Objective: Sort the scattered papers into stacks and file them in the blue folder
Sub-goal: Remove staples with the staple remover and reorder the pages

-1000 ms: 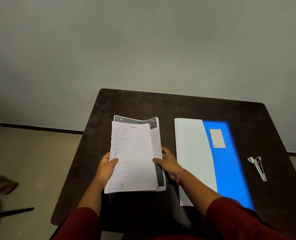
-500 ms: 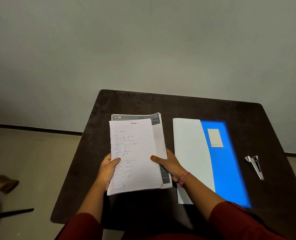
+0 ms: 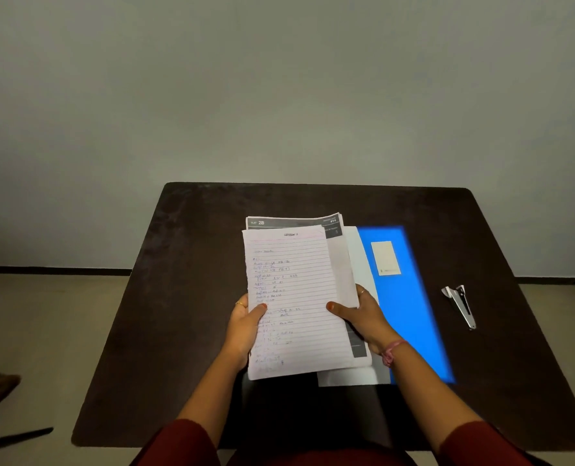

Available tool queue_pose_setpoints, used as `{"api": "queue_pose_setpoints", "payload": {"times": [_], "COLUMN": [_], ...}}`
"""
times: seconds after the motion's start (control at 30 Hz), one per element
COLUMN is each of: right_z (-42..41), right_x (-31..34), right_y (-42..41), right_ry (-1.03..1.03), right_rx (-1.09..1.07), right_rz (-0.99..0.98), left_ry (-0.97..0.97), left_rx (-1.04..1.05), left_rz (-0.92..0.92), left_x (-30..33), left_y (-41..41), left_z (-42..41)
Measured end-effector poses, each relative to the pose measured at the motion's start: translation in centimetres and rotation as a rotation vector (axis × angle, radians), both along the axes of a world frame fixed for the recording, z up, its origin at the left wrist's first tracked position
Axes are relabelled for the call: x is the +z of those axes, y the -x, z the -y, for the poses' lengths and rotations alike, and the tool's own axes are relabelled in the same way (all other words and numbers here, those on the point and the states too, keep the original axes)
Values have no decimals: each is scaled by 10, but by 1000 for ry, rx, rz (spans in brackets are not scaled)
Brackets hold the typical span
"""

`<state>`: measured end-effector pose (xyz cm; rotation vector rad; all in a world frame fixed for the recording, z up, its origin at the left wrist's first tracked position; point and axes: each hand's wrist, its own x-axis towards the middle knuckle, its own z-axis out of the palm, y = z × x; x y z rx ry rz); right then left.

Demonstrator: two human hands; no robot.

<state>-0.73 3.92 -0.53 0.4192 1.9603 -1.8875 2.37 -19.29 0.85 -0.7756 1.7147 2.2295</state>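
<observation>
Head view: nearest the camera are two dark red sleeves [image 3: 178,445], from which the person's forearms reach forward over a dark table [image 3: 165,331]. The left hand [image 3: 244,326] grips the left edge of a stack of papers [image 3: 296,297], thumb curled over the top sheet and a ring on one finger. The right hand [image 3: 363,314] grips the stack's right edge in the same way, thumb on top and fingers tucked behind; a ring shows on one finger and a pink band [image 3: 392,351] circles the wrist. The stack is held between both hands above the middle of the table, and whether its lower edge touches the tabletop cannot be told. Its top sheet is lined paper with handwriting, and behind it sits a printed page with a dark header marked 2B. The stack's right side overlaps the left part of the blue folder [image 3: 410,307], which lies flat on the table just to the right; the folder shows a white strip along its left side and a small pale label [image 3: 385,258] near its far end. Further right, well apart from the folder, lies a metal staple remover [image 3: 460,306]. Beyond the table are a beige floor [image 3: 50,331] and a plain grey wall [image 3: 279,89].
</observation>
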Motion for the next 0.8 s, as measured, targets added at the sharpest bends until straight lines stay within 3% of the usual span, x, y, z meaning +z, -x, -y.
{"api": "queue_pose_setpoints", "payload": {"times": [0.53,0.7,0.8], "right_z": [-111,-116,-115], "right_x": [-3,-4,-5], "right_y": [-11,-9,-9], "right_ry": [-359,-450,-534], "right_rx": [-78,-56,-12], "right_rz": [63,66,49], "left_ry": [130,344,619], "left_rx": [-133,-156,-218], "left_rz": [97,144,185], "left_x": [-15,-22,-20], "left_y": [6,11,16], "left_z": [-126,-138,-143]}}
